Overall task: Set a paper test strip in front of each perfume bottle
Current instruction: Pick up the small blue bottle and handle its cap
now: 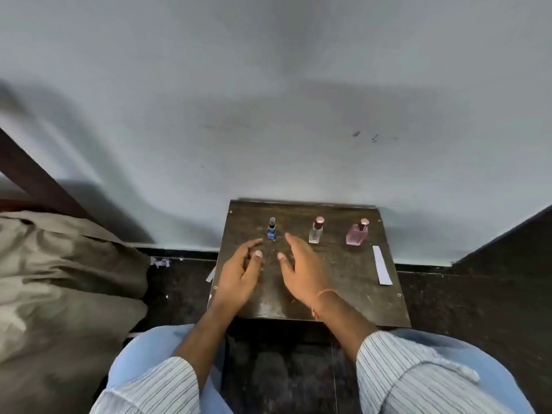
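Standing in a row near the table's (343,297) back edge were three bottles: blue (271,229), clear (316,231), pink (357,233). None had a strip before it. Both hands, left (239,271) and right (301,265), hung loose, holding nothing. One paper strip (382,265) lay by the right edge.

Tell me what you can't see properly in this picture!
- Head view: the tabletop under the left hand and right hand is covered, so any strip there is hidden.
- The blue bottle label is too small to read.
- The paper strips look stacked; how many cannot be counted.
- A paper scrap by the table's left edge is partly hidden.
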The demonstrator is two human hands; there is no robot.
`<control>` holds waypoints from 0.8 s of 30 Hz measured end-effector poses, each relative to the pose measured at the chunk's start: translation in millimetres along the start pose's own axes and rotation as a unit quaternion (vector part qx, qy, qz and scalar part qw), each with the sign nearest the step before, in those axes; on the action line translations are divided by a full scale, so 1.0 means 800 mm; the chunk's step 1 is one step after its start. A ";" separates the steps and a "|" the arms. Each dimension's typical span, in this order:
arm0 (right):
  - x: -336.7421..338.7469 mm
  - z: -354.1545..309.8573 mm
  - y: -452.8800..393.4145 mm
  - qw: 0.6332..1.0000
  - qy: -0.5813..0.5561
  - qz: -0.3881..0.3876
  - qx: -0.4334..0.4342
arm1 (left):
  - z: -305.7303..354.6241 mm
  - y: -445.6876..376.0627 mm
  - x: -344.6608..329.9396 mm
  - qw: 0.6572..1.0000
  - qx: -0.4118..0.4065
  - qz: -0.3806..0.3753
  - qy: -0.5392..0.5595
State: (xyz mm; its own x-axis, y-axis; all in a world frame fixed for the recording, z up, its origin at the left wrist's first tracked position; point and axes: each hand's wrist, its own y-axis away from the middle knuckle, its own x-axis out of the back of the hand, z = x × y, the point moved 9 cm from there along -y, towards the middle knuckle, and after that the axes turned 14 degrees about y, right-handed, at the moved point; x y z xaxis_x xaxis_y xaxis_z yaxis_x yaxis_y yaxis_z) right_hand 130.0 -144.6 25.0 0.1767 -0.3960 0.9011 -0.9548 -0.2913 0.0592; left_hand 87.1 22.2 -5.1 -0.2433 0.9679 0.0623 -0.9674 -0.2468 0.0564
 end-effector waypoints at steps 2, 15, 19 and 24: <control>-0.013 0.002 -0.042 0.999 -0.031 0.023 -0.019 | -0.004 -0.018 0.010 0.999 -0.018 0.036 0.010; -0.046 0.030 -0.098 0.983 -0.145 0.083 -0.077 | -0.010 -0.077 0.020 0.993 -0.004 0.080 0.089; -0.019 0.037 -0.055 0.986 -0.148 0.059 -0.046 | -0.008 -0.084 -0.010 0.996 0.001 0.005 0.093; 0.016 0.078 0.006 0.980 -0.194 0.025 -0.045 | -0.001 -0.085 -0.064 0.983 0.040 -0.136 0.113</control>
State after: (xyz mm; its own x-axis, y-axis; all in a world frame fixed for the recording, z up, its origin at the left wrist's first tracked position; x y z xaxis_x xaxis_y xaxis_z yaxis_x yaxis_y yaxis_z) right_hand 142.5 -205.3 10.3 0.1902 -0.7140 0.6739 -0.9787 -0.1920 0.0728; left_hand 165.5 -10.1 -13.3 0.0065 0.9821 -0.1880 -0.9925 0.0293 0.1188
